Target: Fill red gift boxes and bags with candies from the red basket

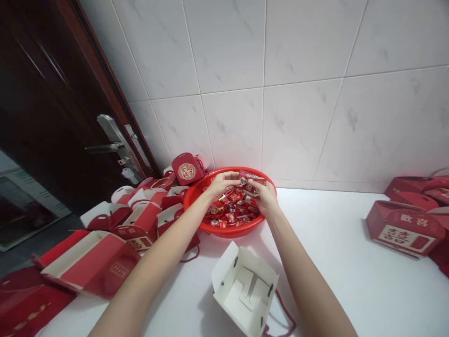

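Observation:
Both my hands are over a red plastic basket filled with wrapped candies. Between them is a red candy packet with printed characters, raised above the pile. My left hand pinches its left end with thumb and fingertips. At its right end, my right hand has its fingers closed on the packet; a second packet may lie beneath, but I cannot tell. Nearer to me, between my forearms, stands an open gift box with a white inside and nothing in it. A dark red cord trails from its right side.
Several red gift boxes, many of them open, crowd the left of the white table. Closed red boxes stand at the right edge. A tiled wall rises behind the basket, and a dark door with a metal handle is at left.

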